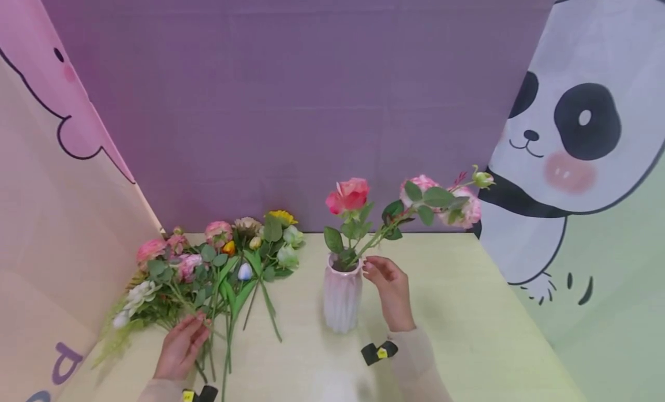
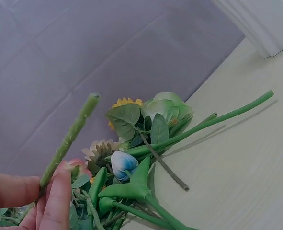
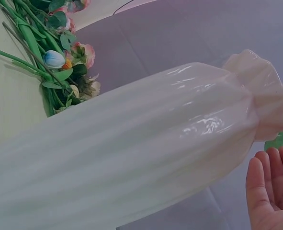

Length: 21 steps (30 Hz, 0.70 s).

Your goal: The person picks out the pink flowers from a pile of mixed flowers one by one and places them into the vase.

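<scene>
Between thumb and fingers, my left hand [image 1: 183, 344] pinches a green flower stem [image 2: 67, 141] at the near side of a flower pile. The stem's cut end points up in the left wrist view; I cannot tell which bloom it belongs to. My right hand [image 1: 391, 289] is beside the vase's rim with nothing in its fingers, which look fairly straight in the right wrist view. The ribbed pink-and-white vase [image 1: 343, 304] stands upright on the table. It bears a coral-pink rose [image 1: 349, 195] and a long spray of pink flowers [image 1: 462, 208] leaning right.
Artificial flowers lie heaped on the left of the table [image 1: 467, 332], among them a blue-white tulip [image 1: 245, 271], a yellow flower [image 1: 282, 217] and white flowers [image 1: 140, 295]. Several stems point toward the near edge. A purple backdrop [image 1: 291, 101] rises behind the table.
</scene>
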{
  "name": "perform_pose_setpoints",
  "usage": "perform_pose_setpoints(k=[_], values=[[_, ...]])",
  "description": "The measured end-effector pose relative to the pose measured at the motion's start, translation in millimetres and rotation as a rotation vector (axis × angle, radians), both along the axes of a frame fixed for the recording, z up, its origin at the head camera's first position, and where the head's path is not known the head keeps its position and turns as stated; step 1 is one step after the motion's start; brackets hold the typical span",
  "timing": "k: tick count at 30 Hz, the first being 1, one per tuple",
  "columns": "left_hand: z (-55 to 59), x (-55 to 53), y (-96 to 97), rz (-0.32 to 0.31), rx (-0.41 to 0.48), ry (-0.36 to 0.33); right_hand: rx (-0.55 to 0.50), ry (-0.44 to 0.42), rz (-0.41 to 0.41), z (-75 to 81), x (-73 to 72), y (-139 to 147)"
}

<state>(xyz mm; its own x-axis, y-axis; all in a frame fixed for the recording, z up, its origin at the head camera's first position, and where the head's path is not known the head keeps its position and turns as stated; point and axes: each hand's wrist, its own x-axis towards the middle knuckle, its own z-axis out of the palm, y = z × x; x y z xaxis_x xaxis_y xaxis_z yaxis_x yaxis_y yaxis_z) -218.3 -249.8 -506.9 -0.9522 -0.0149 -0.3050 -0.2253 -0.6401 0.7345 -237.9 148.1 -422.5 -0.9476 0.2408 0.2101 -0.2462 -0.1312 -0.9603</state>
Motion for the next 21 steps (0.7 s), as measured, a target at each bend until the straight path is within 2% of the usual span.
perform_pose_setpoints(k=[3, 6, 10, 14, 18, 21], values=[[-2.9, 1.5, 0.7, 0.007, -0.021, 0.038, 0.002, -0.013, 0.003, -4.3, 1.4, 1], [-4.1, 1.2, 0.7, 0.010, -0.002, 0.057, -0.002, -0.023, 0.002, -8.8, 2.4, 3], [-4.7, 0.6, 0.8, -0.002, 0.001, 0.052, -0.003, -0.049, 0.001, -14.1, 5.3, 5], [-4.6, 0.7, 1.3, -0.014, -0.051, 0.031, -0.004, -0.080, 0.007, -17.9, 8.3, 6], [-1.5, 1.0, 3.8, 0.003, -0.140, -0.017, -0.007, -0.113, -0.004, -21.6, 10.2, 5], [1.4, 1.5, 5.8, 0.022, -0.190, -0.020, -0.015, -0.125, -0.008, -24.7, 11.3, 4]])
